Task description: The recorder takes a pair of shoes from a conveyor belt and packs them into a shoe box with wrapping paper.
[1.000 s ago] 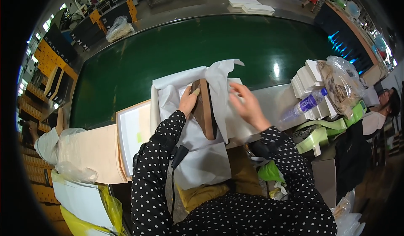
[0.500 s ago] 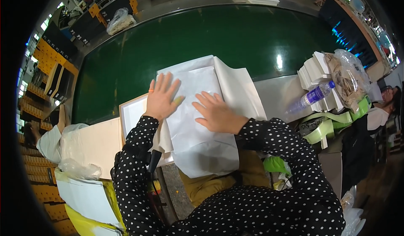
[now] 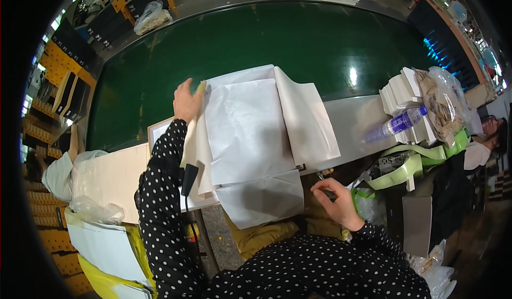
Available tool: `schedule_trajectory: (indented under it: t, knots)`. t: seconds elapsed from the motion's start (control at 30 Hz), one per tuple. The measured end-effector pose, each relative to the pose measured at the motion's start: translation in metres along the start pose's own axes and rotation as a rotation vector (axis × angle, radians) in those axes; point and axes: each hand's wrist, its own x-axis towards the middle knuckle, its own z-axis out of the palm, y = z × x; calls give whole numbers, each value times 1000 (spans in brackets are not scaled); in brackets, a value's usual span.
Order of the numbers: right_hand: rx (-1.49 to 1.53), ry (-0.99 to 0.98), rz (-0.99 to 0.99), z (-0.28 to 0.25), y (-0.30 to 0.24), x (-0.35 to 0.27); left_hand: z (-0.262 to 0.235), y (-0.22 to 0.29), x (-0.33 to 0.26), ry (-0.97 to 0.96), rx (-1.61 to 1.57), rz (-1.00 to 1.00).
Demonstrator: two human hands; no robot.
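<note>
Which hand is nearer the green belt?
The left hand, by the far-left corner of the white paper. The right hand is lower in view, near the trousers.

Open room is stretching over the green surface [image 3: 224,38] beyond the white paper [image 3: 245,131]. A bottle [image 3: 399,123] and a white stack [image 3: 399,92] are blocking the worktop [image 3: 354,118] rightward; the left hand [image 3: 187,102] is crowding the paper's far left corner.

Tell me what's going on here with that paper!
A person in dotted sleeves has white paper spread in front of them. Their left hand is at its far left corner. Their right hand is curled, off the paper to the right; I can't tell whether it holds anything. A bottle is farther right.
</note>
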Motion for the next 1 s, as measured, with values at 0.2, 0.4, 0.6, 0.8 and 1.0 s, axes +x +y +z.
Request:
schedule_trajectory:
  t: [0.2, 0.4, 0.6, 0.8, 1.0]
  knots:
    - [493, -422, 401, 52, 84, -1, 1, -8, 58, -579, -217, -420]
    - [223, -1019, 269, 44, -6, 49, 21, -9, 67, -536, -135, -365]
    - [1383, -374, 571, 45, -50, 135, 14, 21, 63, -508, -423, -448]
    - [1032, -345, 359, 65, -12, 165, 5, 41, 69, -375, -1097, -503]
    - [-526, -218, -894, 106, -71, 137, -16, 40, 76, -370, -1157, -405]
